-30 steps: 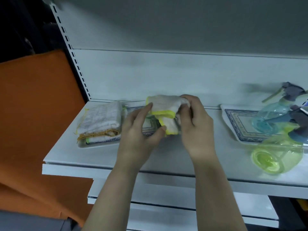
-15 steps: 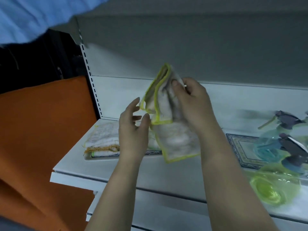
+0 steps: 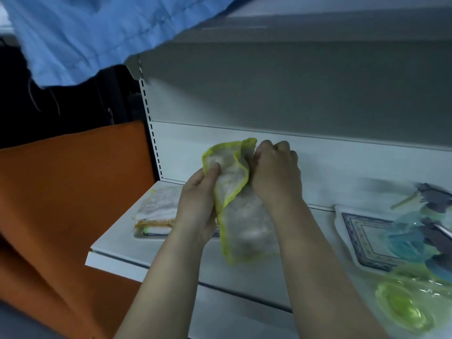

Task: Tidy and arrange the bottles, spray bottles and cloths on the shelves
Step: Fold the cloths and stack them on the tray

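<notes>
A white cloth with a yellow-green hem (image 3: 241, 216) hangs unfolded in the air above the white shelf (image 3: 115, 250). My left hand (image 3: 198, 206) pinches its upper left part with the thumb on the front. My right hand (image 3: 275, 172) grips its top right corner in curled fingers. Behind my left hand a stack of folded white cloths (image 3: 159, 209) lies on a tray at the shelf's left end. At the right lie a blue spray bottle (image 3: 411, 241) and a green spray bottle (image 3: 406, 307), both on their sides.
A patterned white tray (image 3: 359, 236) lies under the blue spray bottle on the right. An orange panel (image 3: 61, 192) stands left of the shelf. Blue fabric (image 3: 85, 33) hangs over the top left. Another shelf (image 3: 293, 59) runs overhead, and a lower shelf (image 3: 239, 316) sits beneath.
The cloth was lifted off the shelf and has opened out to hang down. My left hand went from open beside it to pinching it. The view tilted upward.
</notes>
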The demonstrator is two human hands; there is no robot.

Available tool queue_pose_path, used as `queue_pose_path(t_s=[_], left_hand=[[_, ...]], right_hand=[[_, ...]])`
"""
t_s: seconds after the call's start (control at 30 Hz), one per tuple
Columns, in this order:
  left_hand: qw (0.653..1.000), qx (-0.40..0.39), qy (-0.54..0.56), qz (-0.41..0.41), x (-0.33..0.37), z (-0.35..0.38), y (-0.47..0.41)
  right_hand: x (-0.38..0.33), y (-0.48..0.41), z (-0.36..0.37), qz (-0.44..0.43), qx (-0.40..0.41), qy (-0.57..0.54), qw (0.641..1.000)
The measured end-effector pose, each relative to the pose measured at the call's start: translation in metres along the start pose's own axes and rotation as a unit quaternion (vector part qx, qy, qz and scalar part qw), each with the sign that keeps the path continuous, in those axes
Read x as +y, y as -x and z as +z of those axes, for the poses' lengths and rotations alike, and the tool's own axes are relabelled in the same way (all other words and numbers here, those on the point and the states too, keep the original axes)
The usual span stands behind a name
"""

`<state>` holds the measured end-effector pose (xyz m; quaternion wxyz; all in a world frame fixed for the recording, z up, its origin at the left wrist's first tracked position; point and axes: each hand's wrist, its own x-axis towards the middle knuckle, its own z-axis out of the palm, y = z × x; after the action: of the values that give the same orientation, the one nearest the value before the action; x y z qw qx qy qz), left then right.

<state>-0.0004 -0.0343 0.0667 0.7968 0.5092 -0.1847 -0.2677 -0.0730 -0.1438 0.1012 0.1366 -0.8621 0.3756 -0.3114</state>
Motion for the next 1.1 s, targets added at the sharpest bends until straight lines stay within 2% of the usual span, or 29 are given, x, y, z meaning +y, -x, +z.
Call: queue_pose_path(t_s=[0.03, 0.07, 0.1, 0.17, 0.2, 0.27, 0.37, 0.53, 0.63, 0.67, 0.77, 0.83, 0.87, 0.93, 1.03, 1.07, 1.1], left_hand=[[1.000, 0.011, 0.005, 0.008, 0.000, 0.001, 0.002], [1.000, 0.019, 0.005, 0.020, -0.001, 0.002, 0.005], [0.999, 0.028, -0.001, 0.034, 0.000, 0.003, 0.008], [0.996, 0.037, -0.033, 0.072, 0.000, 0.004, 0.013], [0.995, 0.034, -0.046, 0.083, 0.000, 0.005, 0.015], [0.995, 0.020, -0.048, 0.089, 0.002, 0.007, 0.021], [0.995, 0.021, -0.039, 0.085, 0.004, 0.009, 0.027], [0.993, 0.039, -0.041, 0.102, 0.008, 0.007, 0.033], [0.989, 0.003, -0.079, 0.125, 0.007, 0.012, 0.040], [0.988, -0.012, -0.095, 0.124, 0.006, 0.014, 0.042], [0.992, -0.059, -0.070, 0.084, 0.010, 0.009, 0.042], [0.993, -0.073, -0.059, 0.077, 0.013, -0.002, 0.039], [0.991, -0.060, -0.074, 0.089, 0.012, -0.008, 0.038], [0.990, -0.024, -0.089, 0.106, 0.012, -0.017, 0.038], [0.997, -0.023, -0.036, 0.069, 0.020, -0.024, 0.039], [0.998, -0.026, -0.023, 0.056, 0.024, -0.025, 0.037], [0.999, -0.025, -0.016, 0.045, 0.028, -0.026, 0.035]], right_hand=[[-0.004, 0.007, 0.000, -0.013, 0.010, 0.021, 1.000], [-0.008, 0.015, -0.002, -0.020, -0.003, -0.012, 1.000], [-0.011, 0.025, -0.005, -0.010, -0.040, -0.096, 0.995], [-0.018, 0.046, -0.013, 0.030, -0.115, -0.279, 0.953], [-0.019, 0.055, -0.014, 0.036, -0.130, -0.322, 0.937], [-0.017, 0.067, -0.009, 0.004, -0.112, -0.302, 0.947], [-0.010, 0.066, 0.000, -0.008, -0.018, -0.229, 0.973], [-0.003, 0.063, -0.017, 0.082, 0.054, -0.272, 0.957], [-0.012, 0.064, -0.023, 0.055, 0.049, -0.275, 0.959], [-0.016, 0.065, -0.021, 0.040, 0.029, -0.314, 0.948], [-0.026, 0.069, -0.013, 0.030, -0.032, -0.474, 0.879], [-0.024, 0.066, -0.012, 0.025, -0.077, -0.527, 0.846], [-0.023, 0.065, -0.013, 0.014, -0.097, -0.533, 0.841], [-0.020, 0.066, -0.013, -0.007, -0.070, -0.528, 0.847], [-0.007, 0.071, -0.003, 0.003, 0.067, -0.435, 0.898], [-0.001, 0.072, 0.000, 0.037, 0.055, -0.404, 0.912], [0.003, 0.072, 0.001, 0.081, 0.005, -0.401, 0.912]])
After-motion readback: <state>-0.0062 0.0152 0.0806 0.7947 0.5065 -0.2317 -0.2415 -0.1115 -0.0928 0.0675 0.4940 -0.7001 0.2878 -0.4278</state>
